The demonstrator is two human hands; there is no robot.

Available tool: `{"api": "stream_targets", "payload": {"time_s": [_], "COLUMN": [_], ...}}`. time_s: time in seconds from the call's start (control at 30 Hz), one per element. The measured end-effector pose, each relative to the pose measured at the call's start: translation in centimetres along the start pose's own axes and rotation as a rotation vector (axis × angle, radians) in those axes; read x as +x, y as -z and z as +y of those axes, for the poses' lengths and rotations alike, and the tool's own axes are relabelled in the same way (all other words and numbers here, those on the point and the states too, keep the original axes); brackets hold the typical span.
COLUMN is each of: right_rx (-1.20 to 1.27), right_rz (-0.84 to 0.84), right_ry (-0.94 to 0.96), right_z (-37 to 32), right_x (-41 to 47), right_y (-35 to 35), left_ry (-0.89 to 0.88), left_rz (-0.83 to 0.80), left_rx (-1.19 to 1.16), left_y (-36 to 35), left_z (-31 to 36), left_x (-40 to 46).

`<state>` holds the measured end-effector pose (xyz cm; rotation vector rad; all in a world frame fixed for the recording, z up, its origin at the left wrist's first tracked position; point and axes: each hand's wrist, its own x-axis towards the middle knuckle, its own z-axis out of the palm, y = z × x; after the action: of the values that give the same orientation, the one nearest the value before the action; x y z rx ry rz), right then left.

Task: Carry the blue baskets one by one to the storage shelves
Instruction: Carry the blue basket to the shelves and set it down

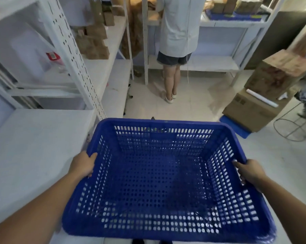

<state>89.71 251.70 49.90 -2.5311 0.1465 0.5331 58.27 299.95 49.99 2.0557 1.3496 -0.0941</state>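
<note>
A person carries an empty blue basket (166,178) at waist height through a storeroom, with the left hand (84,164) clenched over the left rim and the right hand (249,171) clenched over the right rim, thumbs inside and fingers hidden beneath the edge. The basket hangs in the air over the pale floor (192,106), just beside the white storage shelves (74,55) on the left, and is not yet set down. Its perforated plastic walls and bare bottom suggest a light, stiff load that should not flex; the rolled rim at the two short sides looks the natural place to hold it, as now. Another person (176,32) stands ahead at the far shelves, facing away, and stacked cardboard boxes (265,95) narrow the passage on the right.
</note>
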Motion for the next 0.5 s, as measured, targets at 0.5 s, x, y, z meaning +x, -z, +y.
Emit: {"api": "stream_targets", "payload": {"time_s": [0.5], "right_rx": [0.013], "right_rz": [-0.051], "right_ry": [-0.023], "right_z": [-3.6], "right_x": [3.6], "right_y": [-0.4], "left_ry": [-0.006], "left_rz": [0.032], "left_rx": [0.017], "left_y": [1.4], "left_z": [2.3], "left_x": [5.6]}}
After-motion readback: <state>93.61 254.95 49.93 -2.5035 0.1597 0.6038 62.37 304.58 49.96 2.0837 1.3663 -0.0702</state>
